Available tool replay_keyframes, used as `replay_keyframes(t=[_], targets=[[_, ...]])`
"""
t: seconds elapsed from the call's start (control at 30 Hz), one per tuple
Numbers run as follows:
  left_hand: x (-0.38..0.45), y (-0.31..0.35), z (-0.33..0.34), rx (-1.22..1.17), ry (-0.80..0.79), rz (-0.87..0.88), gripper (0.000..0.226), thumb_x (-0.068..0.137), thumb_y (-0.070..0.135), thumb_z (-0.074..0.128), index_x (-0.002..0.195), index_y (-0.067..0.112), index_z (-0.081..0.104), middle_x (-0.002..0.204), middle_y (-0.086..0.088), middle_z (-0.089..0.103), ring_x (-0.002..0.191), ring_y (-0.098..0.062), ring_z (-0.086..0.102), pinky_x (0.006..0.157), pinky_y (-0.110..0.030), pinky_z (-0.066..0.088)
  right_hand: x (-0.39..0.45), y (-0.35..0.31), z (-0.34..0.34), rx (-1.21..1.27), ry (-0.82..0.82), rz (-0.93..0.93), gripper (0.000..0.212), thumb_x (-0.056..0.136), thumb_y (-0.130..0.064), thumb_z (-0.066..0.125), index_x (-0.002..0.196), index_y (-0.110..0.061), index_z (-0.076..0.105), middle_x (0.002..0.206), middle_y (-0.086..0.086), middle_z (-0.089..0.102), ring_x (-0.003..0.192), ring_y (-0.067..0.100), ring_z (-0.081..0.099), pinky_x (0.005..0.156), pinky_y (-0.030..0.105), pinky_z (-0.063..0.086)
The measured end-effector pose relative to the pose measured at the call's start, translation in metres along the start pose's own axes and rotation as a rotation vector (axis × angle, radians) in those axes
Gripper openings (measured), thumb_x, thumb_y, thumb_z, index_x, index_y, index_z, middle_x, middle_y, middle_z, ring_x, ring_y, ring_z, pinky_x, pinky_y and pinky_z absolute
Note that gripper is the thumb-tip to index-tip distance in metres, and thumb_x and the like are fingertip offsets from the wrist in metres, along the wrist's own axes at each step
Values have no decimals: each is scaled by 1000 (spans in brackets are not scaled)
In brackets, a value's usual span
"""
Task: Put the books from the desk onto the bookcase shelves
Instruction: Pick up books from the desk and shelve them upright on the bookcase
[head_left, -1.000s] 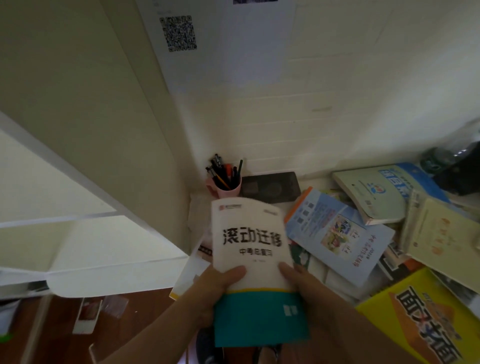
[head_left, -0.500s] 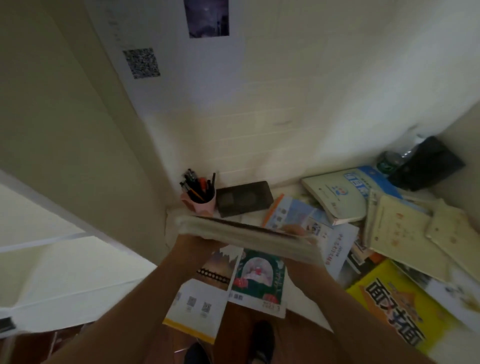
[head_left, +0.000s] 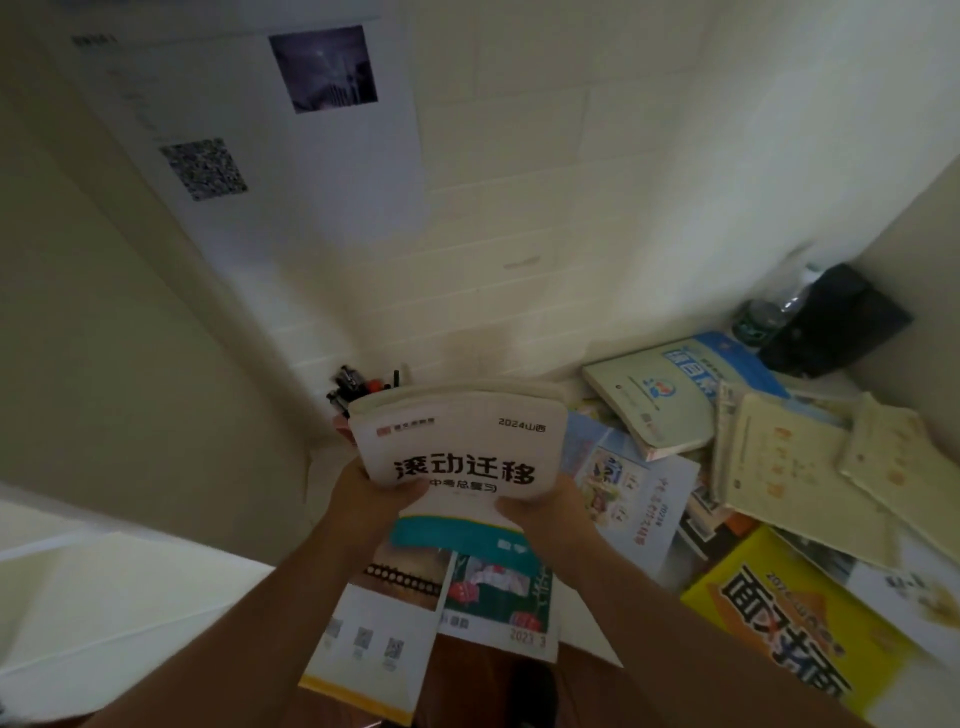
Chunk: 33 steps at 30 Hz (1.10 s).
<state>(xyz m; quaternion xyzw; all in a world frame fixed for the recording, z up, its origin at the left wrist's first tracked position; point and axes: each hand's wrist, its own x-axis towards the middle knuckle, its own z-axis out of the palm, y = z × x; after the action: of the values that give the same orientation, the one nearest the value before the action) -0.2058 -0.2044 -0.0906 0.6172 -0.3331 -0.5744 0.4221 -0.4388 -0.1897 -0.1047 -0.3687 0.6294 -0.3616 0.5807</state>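
Note:
A white book with black characters and a teal bottom band (head_left: 460, 452) is held up over the desk, cover facing me. My left hand (head_left: 371, 501) grips its lower left edge, thumb on the cover. My right hand (head_left: 548, 512) grips its lower right edge. Several more books lie scattered on the desk: a yellow one (head_left: 795, 618) at the front right, a pale green and blue one (head_left: 670, 395) farther back, cream booklets (head_left: 789, 462) at the right. The white bookcase shelf (head_left: 104, 587) shows at the lower left.
A pen cup (head_left: 353, 389) stands in the desk's back corner, partly behind the held book. A black box (head_left: 836, 322) and a bottle (head_left: 763, 317) sit at the back right. Two thin booklets (head_left: 441, 597) overhang the desk's front edge. A printed sheet (head_left: 249, 119) hangs on the wall.
The book was tilted edge-on half a second ago; now its cover faces me again and it sits higher. The view has tipped upward, showing more wall.

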Motion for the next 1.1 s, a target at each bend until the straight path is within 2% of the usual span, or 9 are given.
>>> replay_keyframes(t=[0.07,0.17,0.37,0.5,0.63,0.77,0.9,1.03,1.1], targets=[[-2,-3,-3,-31,-25,1,40,83,-10,78,118,6,72,114,-14,78,107,-30,75,88,-48,63,2,1,-3,-32,-19,-19,42,87,3,78,115,-29,75,109,-13,78,106,8,70,95,38,59],[-13,-16,-2,10,-35,-26,39,83,-13,77,116,7,72,111,-12,79,108,-30,75,85,-43,64,1,18,-5,-53,9,-6,41,85,2,79,110,-30,76,102,-13,80,102,10,73,91,38,62],[-21,-29,8,218,-39,-96,38,86,3,83,120,16,72,115,-6,78,110,-24,74,97,-52,60,7,31,-18,-83,7,115,28,81,-1,79,98,-23,76,90,-6,80,90,18,76,73,35,62],[-27,-17,9,248,-74,-129,38,88,11,83,124,17,71,115,-3,79,112,-25,74,95,-48,61,2,27,-21,-69,11,77,32,83,0,79,106,-23,76,98,-5,80,98,19,74,73,31,58],[-44,6,2,149,-138,-152,77,63,53,96,128,23,68,120,-1,78,112,-25,74,92,-47,62,-10,14,-17,-22,11,37,44,82,-14,87,121,-26,72,113,-4,78,108,23,73,89,48,63],[-68,30,-5,-17,-119,-182,39,93,36,75,130,26,65,122,-8,77,107,-31,76,87,-54,63,-40,-18,-5,-94,72,-104,42,85,-39,85,122,-34,66,113,-11,74,102,15,72,86,41,64],[-98,55,-18,24,-24,20,34,92,13,79,115,29,60,112,-2,75,97,-22,74,73,-35,62,-86,-45,21,-199,184,-244,47,85,-42,85,123,-35,58,106,-20,66,97,3,65,71,20,52],[-145,73,-53,340,-59,274,71,76,14,91,129,34,48,112,16,66,106,-14,68,91,-42,61,-155,-58,53,-210,321,-342,56,81,-33,88,121,-35,49,107,-19,60,101,9,63,72,22,49],[-180,88,-75,372,-94,379,74,75,17,92,124,41,42,109,22,61,98,1,63,87,-30,60,-197,-65,69,-197,386,-399,62,79,-27,90,121,-34,46,105,-20,56,99,8,61,69,20,46]])
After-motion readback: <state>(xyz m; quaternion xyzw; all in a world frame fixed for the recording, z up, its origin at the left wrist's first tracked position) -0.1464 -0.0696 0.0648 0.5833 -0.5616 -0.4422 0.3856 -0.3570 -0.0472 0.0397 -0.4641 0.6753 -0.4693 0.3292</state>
